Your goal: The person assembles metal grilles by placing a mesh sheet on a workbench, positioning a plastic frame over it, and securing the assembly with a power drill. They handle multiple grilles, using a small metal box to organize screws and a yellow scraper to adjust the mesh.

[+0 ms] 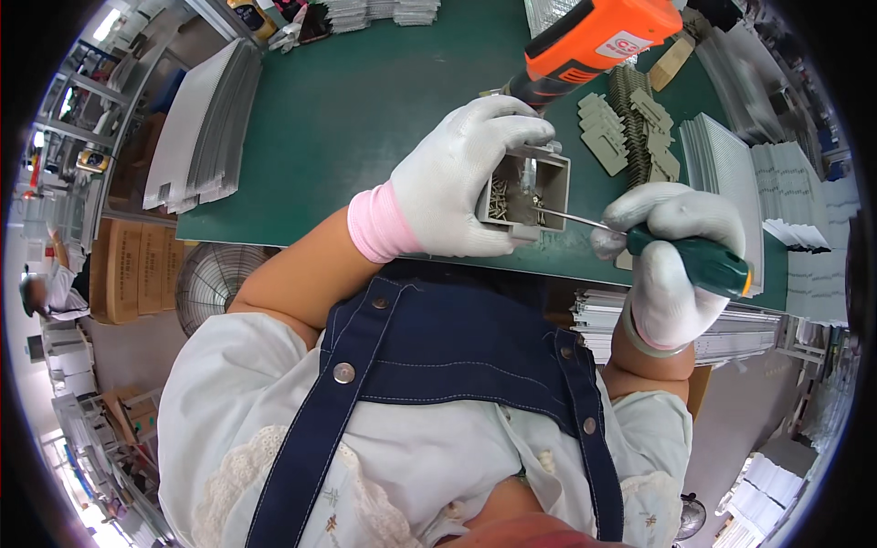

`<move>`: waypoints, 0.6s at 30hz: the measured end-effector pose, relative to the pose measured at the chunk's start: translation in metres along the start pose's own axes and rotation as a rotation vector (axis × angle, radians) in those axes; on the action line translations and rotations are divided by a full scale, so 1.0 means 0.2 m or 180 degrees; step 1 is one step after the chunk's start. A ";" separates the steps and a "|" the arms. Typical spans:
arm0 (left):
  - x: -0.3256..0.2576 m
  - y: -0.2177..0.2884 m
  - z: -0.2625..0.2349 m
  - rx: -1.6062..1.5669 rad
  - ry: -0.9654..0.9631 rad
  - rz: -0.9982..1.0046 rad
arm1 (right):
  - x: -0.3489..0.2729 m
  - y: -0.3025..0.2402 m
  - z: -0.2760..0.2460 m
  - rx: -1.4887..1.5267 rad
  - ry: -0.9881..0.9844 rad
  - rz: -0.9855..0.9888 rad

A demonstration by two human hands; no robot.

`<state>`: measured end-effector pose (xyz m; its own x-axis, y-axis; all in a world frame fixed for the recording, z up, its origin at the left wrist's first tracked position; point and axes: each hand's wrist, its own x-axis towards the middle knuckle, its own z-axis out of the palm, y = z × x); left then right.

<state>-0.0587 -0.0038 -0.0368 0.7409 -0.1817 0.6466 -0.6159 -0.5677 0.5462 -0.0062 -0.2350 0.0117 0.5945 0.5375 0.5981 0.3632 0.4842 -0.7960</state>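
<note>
Hands: two, gloved white.
Left hand (452, 183): fingers clamped on one grey box (528, 194) of screws.
Right hand (671, 251): fingers clamped on one green screwdriver (690, 258).
Drill (589, 41): one, orange.

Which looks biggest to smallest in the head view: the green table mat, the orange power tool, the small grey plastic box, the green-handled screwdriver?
1. Green table mat, by far the largest.
2. Orange power tool; it is partly cut off and nearer the camera, so its rank is unsure.
3. Green-handled screwdriver and small grey plastic box look about alike.
</note>
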 end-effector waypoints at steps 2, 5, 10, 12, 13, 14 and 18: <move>0.00 0.00 0.00 0.0065 0.0069 0.0098 | 0.01 0.00 0.02 -0.0089 -0.0031 -0.0023; 0.01 0.00 -0.01 0.0316 -0.0156 0.0231 | 0.02 -0.04 0.05 -0.0490 -0.0007 0.0015; 0.01 0.02 -0.01 0.0202 -0.0144 0.0183 | 0.06 -0.06 0.08 -0.0731 0.0013 -0.0093; 0.01 0.01 0.00 0.0208 -0.0124 0.0198 | 0.07 -0.07 0.08 -0.0761 0.0016 -0.0040; 0.01 0.01 0.00 0.0234 -0.0114 0.0197 | 0.07 -0.07 0.08 -0.0748 0.0024 -0.0006; 0.01 0.01 0.00 0.0259 -0.0103 0.0197 | 0.06 -0.08 0.09 -0.0735 0.0033 0.0032; 0.01 -0.01 0.02 0.0282 0.0011 0.0223 | 0.07 -0.06 0.08 -0.1061 -0.0116 -0.0081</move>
<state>-0.0545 -0.0053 -0.0383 0.6957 -0.2208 0.6835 -0.6400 -0.6226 0.4503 -0.0134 -0.2220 0.0305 0.5584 0.5553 0.6163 0.5959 0.2484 -0.7637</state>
